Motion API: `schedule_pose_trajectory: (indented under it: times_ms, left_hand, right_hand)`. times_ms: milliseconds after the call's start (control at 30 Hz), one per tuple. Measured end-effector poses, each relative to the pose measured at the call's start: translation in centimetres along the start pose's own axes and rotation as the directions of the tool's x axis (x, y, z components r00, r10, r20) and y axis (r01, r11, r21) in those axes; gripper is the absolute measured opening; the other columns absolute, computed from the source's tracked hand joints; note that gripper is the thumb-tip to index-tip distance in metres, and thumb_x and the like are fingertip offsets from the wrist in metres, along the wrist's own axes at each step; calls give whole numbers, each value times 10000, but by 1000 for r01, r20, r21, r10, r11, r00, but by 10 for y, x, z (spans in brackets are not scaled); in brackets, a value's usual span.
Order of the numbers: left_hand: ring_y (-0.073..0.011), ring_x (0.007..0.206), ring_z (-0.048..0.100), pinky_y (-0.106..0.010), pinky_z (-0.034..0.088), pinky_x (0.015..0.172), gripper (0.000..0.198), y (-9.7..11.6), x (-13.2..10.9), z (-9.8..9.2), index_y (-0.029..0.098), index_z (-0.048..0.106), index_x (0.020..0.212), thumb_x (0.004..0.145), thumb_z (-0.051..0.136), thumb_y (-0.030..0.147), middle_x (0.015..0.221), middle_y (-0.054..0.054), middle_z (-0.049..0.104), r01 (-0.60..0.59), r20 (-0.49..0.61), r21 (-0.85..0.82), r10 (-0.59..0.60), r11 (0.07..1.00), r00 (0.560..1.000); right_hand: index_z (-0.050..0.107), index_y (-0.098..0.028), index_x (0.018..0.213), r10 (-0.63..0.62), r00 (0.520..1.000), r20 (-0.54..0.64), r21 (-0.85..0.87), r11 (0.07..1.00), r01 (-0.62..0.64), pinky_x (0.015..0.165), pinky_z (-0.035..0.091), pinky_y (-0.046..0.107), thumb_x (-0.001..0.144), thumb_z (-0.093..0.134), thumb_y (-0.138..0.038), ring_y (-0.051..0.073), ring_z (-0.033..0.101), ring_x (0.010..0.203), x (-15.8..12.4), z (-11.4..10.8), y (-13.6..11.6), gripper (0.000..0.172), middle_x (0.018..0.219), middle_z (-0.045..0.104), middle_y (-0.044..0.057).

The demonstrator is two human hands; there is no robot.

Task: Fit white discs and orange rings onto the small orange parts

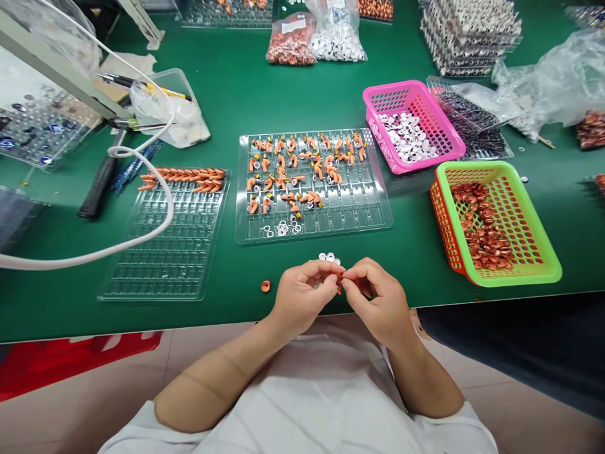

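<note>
My left hand (305, 291) and my right hand (378, 296) meet at the front edge of the green table. Between their fingertips they pinch a small reddish-brown part (339, 277), mostly covered by the fingers. Just behind my hands lie several small white rings (329, 257). A copper-coloured disc (265, 286) with a hole rests on the table to the left. Beyond them is a clear plastic tray (350, 217) with orange curved pieces (293, 161) and, in its front row, several white rings (282, 228).
A green basket (539, 252) of copper-coloured pieces stands at the right, a pink basket (378, 135) of white pieces behind it. Left lies another clear tray (161, 271) with orange-brown pieces, crossed by a white cable (167, 208). Filled bags (290, 44) and stacked trays (467, 38) stand farther back.
</note>
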State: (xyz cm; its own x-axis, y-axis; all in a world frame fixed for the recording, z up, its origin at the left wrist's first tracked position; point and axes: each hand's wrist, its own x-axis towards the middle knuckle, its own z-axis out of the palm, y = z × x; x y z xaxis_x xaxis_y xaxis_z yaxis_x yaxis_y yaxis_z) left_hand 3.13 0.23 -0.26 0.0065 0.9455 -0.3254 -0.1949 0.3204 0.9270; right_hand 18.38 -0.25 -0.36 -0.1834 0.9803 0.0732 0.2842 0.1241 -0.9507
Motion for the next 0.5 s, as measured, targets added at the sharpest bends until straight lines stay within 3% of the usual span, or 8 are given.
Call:
schedule_pose_trajectory:
  times_ms: [300,500]
  left_hand:
    - [-121,624,700,-186,596,595,116,4,-2,1,145,770,783,699,703,99,688,-14,741,-1,1,-3,1,1000,1000]
    - [-110,609,687,-172,588,585,111,3,0,4,154,762,741,683,711,74,651,3,729,-9,7,-38,9,999,1000]
  right_hand:
    - [643,-252,1075,77,996,-51,-14,997,-78,659,501,256,933,586,-203,140,617,796,-3,-9,10,161,977,630,19]
    - [667,-253,1009,122,992,30,70,990,-123,714,548,272,945,602,-239,157,689,793,-5,-5,15,92,918,709,11]
